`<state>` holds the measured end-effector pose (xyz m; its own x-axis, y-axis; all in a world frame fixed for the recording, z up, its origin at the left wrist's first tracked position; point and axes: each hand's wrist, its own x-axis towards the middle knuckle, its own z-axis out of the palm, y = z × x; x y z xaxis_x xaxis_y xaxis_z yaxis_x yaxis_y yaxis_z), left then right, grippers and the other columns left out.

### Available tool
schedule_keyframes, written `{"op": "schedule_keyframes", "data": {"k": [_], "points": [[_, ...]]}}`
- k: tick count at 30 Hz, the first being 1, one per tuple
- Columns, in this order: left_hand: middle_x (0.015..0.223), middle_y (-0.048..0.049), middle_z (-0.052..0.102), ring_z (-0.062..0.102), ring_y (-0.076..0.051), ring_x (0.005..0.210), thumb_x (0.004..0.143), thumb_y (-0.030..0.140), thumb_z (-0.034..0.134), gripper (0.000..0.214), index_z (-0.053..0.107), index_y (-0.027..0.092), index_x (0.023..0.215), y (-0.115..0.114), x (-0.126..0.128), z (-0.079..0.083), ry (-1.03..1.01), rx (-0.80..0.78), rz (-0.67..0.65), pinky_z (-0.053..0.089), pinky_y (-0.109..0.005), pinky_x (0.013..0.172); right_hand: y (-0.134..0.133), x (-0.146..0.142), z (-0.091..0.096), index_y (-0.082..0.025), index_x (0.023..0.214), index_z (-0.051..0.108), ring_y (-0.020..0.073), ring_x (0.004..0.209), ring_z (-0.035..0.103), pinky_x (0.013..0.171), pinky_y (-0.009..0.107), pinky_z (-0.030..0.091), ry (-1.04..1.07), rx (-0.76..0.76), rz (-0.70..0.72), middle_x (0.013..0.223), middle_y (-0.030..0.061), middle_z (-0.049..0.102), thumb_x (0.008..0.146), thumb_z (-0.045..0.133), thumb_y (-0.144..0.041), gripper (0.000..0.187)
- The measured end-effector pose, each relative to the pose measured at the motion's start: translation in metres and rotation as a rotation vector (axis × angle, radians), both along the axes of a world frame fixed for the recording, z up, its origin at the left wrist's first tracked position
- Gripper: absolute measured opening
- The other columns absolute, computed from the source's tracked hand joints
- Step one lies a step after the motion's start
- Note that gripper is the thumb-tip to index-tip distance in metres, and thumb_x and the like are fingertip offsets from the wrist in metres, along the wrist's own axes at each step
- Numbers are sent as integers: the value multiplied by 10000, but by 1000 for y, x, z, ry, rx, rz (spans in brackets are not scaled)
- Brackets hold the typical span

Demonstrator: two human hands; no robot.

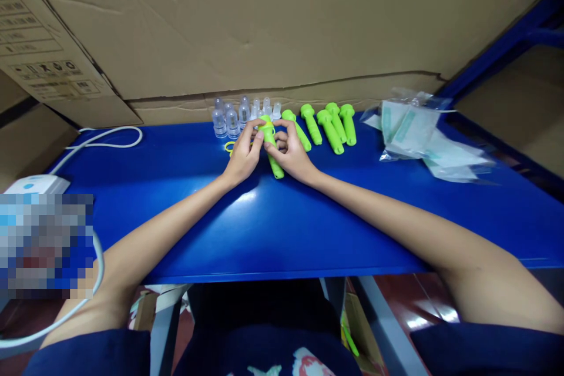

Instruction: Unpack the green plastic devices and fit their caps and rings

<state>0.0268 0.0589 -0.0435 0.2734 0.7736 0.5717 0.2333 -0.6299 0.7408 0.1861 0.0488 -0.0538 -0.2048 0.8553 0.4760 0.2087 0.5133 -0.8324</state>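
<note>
Between both hands is a lime-green flashlight-shaped plastic piece (pixel 275 167), its wide head up and its handle slanting down toward me. My left hand (pixel 243 157) grips the head from the left, with thumb and fingers closed on it. My right hand (pixel 294 154) holds it from the right, fingers bent around the upper part. Beside my left fingers lies a thin yellow ring (pixel 228 146), partly hidden. Behind the hands stand several clear plastic domed caps (pixel 220 121). More green flashlight-shaped pieces (pixel 330 133) lie to the right of my right hand.
Clear plastic bags (pixel 409 126) with pale green-and-white contents lie at the right of the blue table (pixel 273 235). A white cable (pixel 117 140) and a white box-shaped device (pixel 39 184) are at the left. Cardboard (pixel 247 23) walls the back.
</note>
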Motion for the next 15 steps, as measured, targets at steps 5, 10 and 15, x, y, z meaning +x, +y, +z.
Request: {"op": "schedule_keyframes", "data": {"k": [5, 10, 15], "points": [[1328, -83, 614, 624, -194, 1124, 1015, 605, 378, 431, 536, 268, 1232, -2, -1, 4, 4, -1, 4, 499, -359, 989, -1, 1, 2, -287, 1278, 344, 148, 666, 531, 607, 310, 463, -23, -15, -32, 855, -14, 528, 896, 589, -548, 524], [1275, -88, 628, 637, -182, 1050, 1008, 609, 394, 425, 530, 271, 1227, -4, -1, 5, 8, -8, 11, 531, -339, 903, -4, -1, 5, -285, 1272, 338, 155, 663, 541, 624, 327, 488, 7, -13, -6, 818, -24, 526, 884, 618, -564, 554], [1185, -72, 645, 640, -176, 1018, 1004, 611, 409, 418, 520, 282, 1238, -4, -2, 4, 3, 10, 23, 536, -337, 888, -7, -1, 7, -290, 1284, 349, 146, 630, 502, 582, 307, 452, -18, -4, 4, 797, -31, 516, 894, 586, -641, 576]]}}
